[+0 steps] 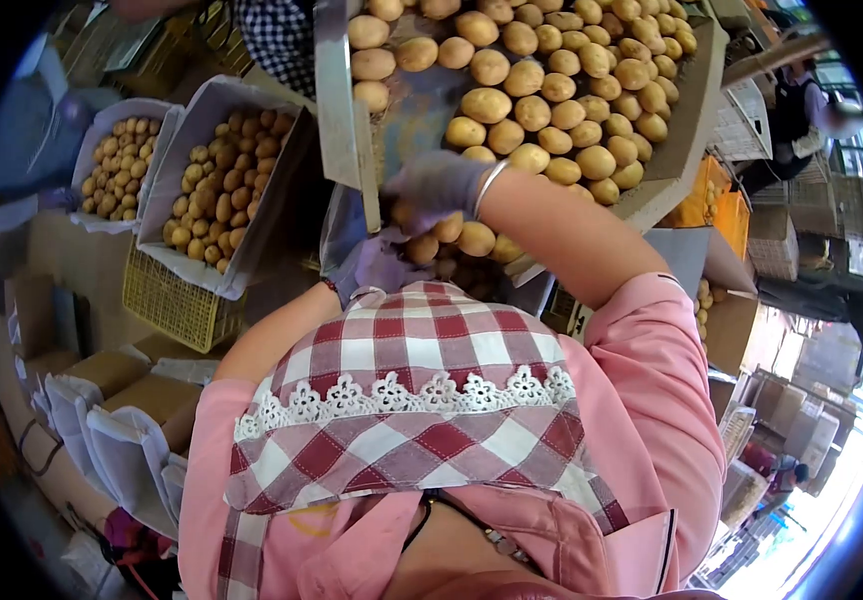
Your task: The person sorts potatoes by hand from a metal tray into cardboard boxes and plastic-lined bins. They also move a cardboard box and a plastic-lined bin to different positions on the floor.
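Note:
Smooth, yellow-brown, egg-shaped fruits or potatoes (532, 113) cover most of a sloping sorting table (687, 140); their exact kind I cannot make out. My right hand (442, 188), in a grey glove with a bangle at the wrist, is at the table's near left corner, over some of the pieces and blurred by motion. Just below it, my left hand (377, 262) in a purplish glove is beside the end of the metal side rail (365, 150). Several pieces (475, 240) lie close to both hands. The fingers of both hands are smeared or hidden.
Two lined boxes (180, 170) of the same produce stand at the left, one over a yellow crate (177, 300). Lined cartons (132, 430) sit lower left. An orange crate (702, 200) is at the right. Another person (797, 110) stands at the far right.

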Action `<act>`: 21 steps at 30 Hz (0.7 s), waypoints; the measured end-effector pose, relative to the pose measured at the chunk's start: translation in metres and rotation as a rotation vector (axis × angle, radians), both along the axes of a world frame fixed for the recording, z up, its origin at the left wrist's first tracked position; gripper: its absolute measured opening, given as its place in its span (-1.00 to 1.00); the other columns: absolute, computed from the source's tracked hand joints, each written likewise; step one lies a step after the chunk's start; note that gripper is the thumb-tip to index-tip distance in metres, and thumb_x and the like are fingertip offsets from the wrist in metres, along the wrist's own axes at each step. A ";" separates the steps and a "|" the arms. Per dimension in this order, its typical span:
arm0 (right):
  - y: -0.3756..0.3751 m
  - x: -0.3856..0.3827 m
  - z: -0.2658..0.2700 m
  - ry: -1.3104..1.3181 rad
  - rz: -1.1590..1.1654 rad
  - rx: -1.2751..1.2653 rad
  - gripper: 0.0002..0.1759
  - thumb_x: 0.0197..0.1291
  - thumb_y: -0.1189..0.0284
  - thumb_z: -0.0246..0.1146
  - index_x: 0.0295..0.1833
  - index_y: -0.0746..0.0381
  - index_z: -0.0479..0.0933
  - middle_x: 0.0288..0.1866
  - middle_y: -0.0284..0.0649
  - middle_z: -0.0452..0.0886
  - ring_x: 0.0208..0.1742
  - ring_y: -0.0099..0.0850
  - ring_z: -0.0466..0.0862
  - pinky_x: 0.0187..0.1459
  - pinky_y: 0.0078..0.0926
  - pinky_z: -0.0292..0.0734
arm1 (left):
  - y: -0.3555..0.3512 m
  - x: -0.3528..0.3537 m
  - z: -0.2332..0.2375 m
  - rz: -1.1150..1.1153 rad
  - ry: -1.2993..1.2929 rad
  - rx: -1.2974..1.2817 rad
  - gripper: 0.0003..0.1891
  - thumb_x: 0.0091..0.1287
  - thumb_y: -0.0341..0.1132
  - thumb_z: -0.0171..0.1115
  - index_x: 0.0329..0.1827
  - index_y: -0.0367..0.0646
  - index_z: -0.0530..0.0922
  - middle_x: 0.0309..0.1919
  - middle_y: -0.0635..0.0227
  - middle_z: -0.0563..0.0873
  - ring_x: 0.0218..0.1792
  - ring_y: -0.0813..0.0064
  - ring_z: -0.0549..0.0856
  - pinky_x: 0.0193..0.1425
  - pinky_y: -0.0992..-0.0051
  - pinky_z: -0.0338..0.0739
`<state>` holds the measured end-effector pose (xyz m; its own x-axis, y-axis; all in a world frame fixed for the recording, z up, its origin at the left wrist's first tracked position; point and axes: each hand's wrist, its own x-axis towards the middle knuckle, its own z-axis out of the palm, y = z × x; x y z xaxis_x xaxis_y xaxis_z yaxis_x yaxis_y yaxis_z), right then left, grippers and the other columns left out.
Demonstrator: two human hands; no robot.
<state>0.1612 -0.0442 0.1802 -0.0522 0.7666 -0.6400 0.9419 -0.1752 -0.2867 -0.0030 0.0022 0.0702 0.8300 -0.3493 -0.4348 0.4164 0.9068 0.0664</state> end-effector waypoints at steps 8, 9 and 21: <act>-0.020 -0.028 0.009 -0.167 0.073 0.091 -0.59 -0.12 0.28 0.39 -0.04 -0.01 0.66 0.06 -0.25 0.57 0.00 -0.19 0.65 -0.11 -0.18 0.56 | -0.009 0.000 -0.030 -0.135 -0.266 0.800 -0.59 0.40 -0.18 -0.09 0.25 -0.14 0.32 0.17 0.11 0.47 0.17 0.11 0.50 0.18 0.00 0.47; -0.022 -0.033 0.006 -0.216 0.040 0.120 -0.60 -0.14 0.31 0.41 -0.07 0.03 0.66 0.05 -0.21 0.58 -0.04 -0.19 0.67 -0.15 -0.20 0.57 | -0.008 0.003 -0.012 -0.142 -0.298 0.860 -0.62 0.41 -0.22 -0.11 0.24 -0.14 0.32 0.16 0.12 0.49 0.15 0.12 0.51 0.17 -0.01 0.48; -0.087 0.000 0.027 0.469 -1.010 0.712 -0.34 -0.11 0.20 0.44 0.17 0.16 0.48 0.07 -0.08 0.56 0.08 -0.29 0.57 0.10 -0.41 0.46 | 0.004 0.023 0.022 -0.274 0.118 0.346 -0.34 0.35 0.11 -0.01 0.37 -0.13 0.17 0.25 0.07 0.35 0.21 0.04 0.46 0.26 0.15 0.49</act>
<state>0.1613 -0.1307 0.2076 0.6324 0.7576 -0.1619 0.2732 -0.4136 -0.8685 0.0202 0.0059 0.0927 0.6650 -0.3665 -0.6508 0.6608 0.6949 0.2838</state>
